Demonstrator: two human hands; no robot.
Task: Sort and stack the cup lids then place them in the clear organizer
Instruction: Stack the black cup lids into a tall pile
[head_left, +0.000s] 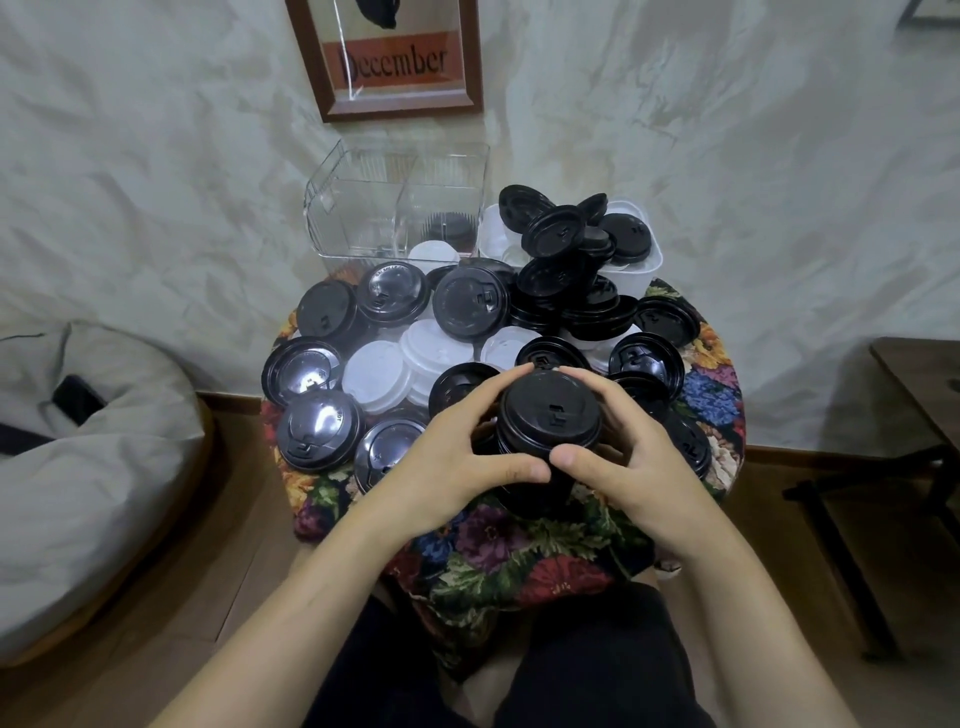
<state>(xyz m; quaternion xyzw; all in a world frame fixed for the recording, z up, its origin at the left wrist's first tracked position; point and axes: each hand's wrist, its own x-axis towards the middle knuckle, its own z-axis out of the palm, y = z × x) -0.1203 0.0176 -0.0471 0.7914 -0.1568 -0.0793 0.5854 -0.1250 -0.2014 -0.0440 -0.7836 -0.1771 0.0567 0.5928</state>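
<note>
Stacked black lids (549, 421), at the near centre of the desk (519, 545), gripped round their rims by our curled left hand (462, 467) and right hand (634, 457); we judge them light, slick, thin-walled, best squeezed gently from both sides.

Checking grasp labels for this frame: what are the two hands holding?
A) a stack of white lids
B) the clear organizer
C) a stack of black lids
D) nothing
C: the left hand and the right hand both curl their fingers and thumbs round one stack of black lids.
</note>
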